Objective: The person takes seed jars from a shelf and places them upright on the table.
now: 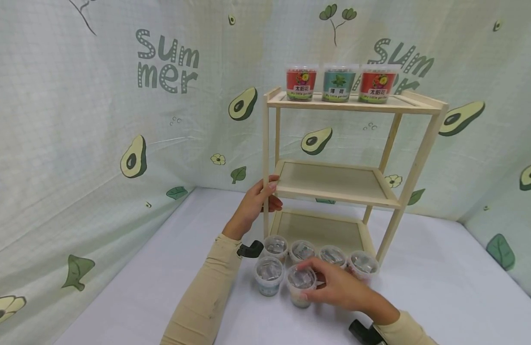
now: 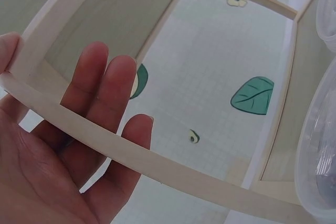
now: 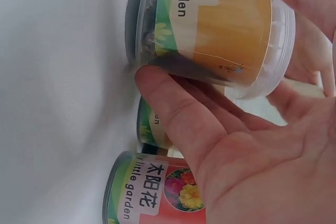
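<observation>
My right hand [image 1: 340, 286] grips a small clear-lidded plant pot [image 1: 301, 279] at the front of the group, thumb on one side and fingers on the other. In the right wrist view this pot has an orange label [image 3: 228, 30] and stands near the white table surface. My left hand [image 1: 250, 207] holds the left front post [image 1: 266, 143] of a light wooden shelf rack at middle-shelf height. Fingers [image 2: 113, 93] reach behind that post in the left wrist view. Another lidded pot [image 1: 269, 275] sits just left of the gripped one.
Several more lidded pots, among them a red-labelled one [image 3: 173, 190], line up before the bottom shelf [image 1: 321, 227]. The top shelf bears two red-labelled pots [image 1: 300, 86] and a teal-labelled pot [image 1: 338, 87]. A printed avocado cloth [image 1: 183, 120] hangs behind and beside the table [image 1: 175, 287].
</observation>
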The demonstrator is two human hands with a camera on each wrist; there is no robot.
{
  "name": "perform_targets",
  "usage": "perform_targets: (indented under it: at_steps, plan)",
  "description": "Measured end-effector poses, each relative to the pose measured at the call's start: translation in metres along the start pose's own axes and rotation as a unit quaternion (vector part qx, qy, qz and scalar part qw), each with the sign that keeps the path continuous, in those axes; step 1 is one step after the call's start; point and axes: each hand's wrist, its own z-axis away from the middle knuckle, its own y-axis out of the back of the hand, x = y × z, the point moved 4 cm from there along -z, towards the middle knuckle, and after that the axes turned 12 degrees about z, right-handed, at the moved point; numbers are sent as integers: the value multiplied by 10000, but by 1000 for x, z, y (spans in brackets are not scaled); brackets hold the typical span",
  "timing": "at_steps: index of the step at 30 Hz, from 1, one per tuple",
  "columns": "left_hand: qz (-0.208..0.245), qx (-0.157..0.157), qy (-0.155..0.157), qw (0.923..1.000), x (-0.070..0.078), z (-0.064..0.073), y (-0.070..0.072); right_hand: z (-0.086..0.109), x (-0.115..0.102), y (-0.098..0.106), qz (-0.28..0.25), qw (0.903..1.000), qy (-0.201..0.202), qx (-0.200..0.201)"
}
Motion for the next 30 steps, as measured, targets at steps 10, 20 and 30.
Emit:
perform_targets:
  at_steps: [10, 20, 30]
  plan:
    - [73, -23, -56, 10000, 4, -1, -1, -1, -1, 2, 457, 9975, -320, 444]
    - [101, 2, -100, 9999, 6, -3, -2, -3, -3, -1, 988, 9923, -375, 653]
    - [93, 13, -31, 10000, 1, 1, -1, -2, -1, -5, 1005, 9924, -469, 534]
